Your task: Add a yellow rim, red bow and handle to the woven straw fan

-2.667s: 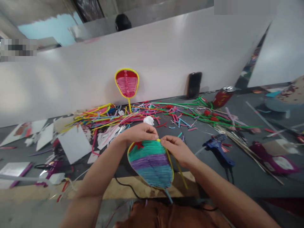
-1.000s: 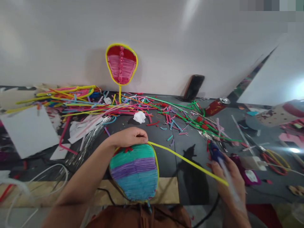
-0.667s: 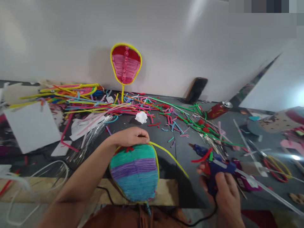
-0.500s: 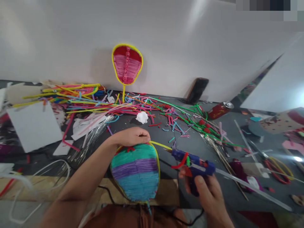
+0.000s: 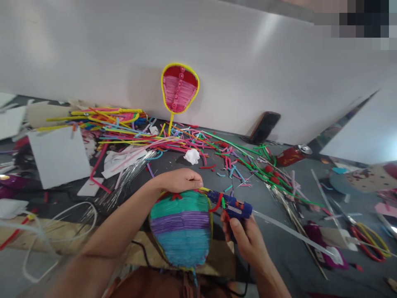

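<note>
A fan-shaped craft piece [image 5: 181, 225], wrapped in green, purple and blue pipe cleaners, stands at the table's front edge with a small red bow near its top. My left hand [image 5: 181, 180] is closed at its upper rim, pinching a yellow pipe cleaner [image 5: 204, 189] that runs along the edge. My right hand [image 5: 246, 236] grips a blue hot glue gun [image 5: 231, 205]; its nozzle is close by the yellow pipe cleaner, right of my left fingers. A long clear glue stick [image 5: 288, 229] sticks out of the gun's back. Whether the nozzle touches is hidden.
A pink fan [image 5: 180, 89] with a yellow rim leans on the white wall. Pipe cleaners [image 5: 149, 140] litter the table's back. To the right are a phone [image 5: 265, 127], a red can [image 5: 293, 155] and scissors [image 5: 367, 242]. A crumpled white tissue [image 5: 192, 156] lies ahead.
My right hand has moved left with the glue gun, bringing its nozzle nearer to my left fingers. The loose length of yellow pipe cleaner showing is shorter. The view has shifted slightly.
</note>
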Motion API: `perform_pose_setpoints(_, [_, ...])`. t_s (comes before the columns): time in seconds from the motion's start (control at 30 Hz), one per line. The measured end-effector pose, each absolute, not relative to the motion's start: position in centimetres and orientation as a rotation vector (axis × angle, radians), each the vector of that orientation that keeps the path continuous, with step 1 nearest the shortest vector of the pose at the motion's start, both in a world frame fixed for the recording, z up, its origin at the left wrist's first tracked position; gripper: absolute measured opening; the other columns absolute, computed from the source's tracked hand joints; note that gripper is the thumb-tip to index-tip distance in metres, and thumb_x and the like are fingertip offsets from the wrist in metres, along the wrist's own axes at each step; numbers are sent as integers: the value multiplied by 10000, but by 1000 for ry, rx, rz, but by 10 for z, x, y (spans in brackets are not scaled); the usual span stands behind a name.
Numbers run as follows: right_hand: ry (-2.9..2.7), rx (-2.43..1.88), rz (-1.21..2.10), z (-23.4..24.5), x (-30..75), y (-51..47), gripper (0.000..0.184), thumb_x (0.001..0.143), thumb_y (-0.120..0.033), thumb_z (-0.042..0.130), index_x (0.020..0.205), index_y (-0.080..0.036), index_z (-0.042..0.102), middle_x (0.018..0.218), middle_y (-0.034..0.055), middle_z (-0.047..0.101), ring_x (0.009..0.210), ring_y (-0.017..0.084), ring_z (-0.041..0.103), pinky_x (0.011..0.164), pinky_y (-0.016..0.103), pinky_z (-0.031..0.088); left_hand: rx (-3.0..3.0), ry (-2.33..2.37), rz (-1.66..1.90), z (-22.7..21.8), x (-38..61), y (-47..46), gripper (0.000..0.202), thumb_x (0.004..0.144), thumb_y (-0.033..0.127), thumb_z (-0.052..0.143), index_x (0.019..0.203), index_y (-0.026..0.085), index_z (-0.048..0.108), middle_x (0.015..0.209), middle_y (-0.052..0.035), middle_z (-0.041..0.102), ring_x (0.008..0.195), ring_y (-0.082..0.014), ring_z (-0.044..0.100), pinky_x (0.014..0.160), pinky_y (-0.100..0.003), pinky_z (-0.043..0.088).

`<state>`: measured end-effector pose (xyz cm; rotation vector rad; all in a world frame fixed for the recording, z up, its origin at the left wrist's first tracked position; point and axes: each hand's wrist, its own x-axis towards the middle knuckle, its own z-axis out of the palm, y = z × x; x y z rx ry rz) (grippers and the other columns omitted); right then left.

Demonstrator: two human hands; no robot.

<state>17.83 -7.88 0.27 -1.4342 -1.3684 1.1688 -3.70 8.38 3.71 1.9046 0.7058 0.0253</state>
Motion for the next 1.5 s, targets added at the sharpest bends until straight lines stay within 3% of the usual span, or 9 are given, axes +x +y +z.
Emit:
perform_pose_setpoints(0.9, [-1472,-1583,1104,-4,189,-84,354,891,-501,464,807,-179,583,618,3,592,463,123,556,463,227,487,1920,712,19,39,-36,84,332,875,412,432,763,142,587,692,8,548,632,-121,456,595,-217,335])
perform_pose_setpoints(1.0, [-1458,-1525,1112,-3,197,-91,297,904,-458,463,904,-180,569,685,19,612,510,134,570,468,233,500,1891,732,14,41,-36,83,329,872,413,434,765,141,587,696,3,557,639,-125,467,607,-221,349])
perform_pose_setpoints(1.07, [-1416,-1518,990,-1,206,-96,295,913,-438,448,1028,-182,539,763,36,623,530,136,565,469,242,497,1871,744,5,42,-35,83,324,872,410,433,760,144,579,687,5,546,640,-126,471,612,-222,357])
perform_pose_setpoints(1.17, [-1406,-1739,557,-2,228,-102,364,898,-432,463,1137,-166,525,911,96,632,598,161,586,559,296,515,1870,744,7,43,-35,82,312,869,402,442,749,145,573,677,9,536,640,-126,472,613,-220,358])
perform_pose_setpoints(1.3, [-1514,-2090,-62,-19,273,-107,561,873,-484,454,1282,-101,477,1127,210,597,938,321,617,759,442,501,1893,748,23,42,-35,83,315,870,397,449,741,143,583,662,14,533,634,-119,466,597,-212,348])
perform_pose_setpoints(1.4, [-1693,-2201,-188,-37,305,-112,564,891,-475,386,1328,-123,449,1076,188,628,953,348,599,808,515,467,1899,747,18,42,-36,83,312,878,388,443,761,143,597,669,10,541,643,-121,479,601,-213,351])
perform_pose_setpoints(1.5, [-1776,-2246,-262,-39,318,-113,445,891,-374,342,1232,-170,542,1046,167,625,951,348,589,829,574,438,1900,734,26,42,-38,83,323,885,403,439,776,147,603,696,3,558,652,-125,489,608,-218,358])
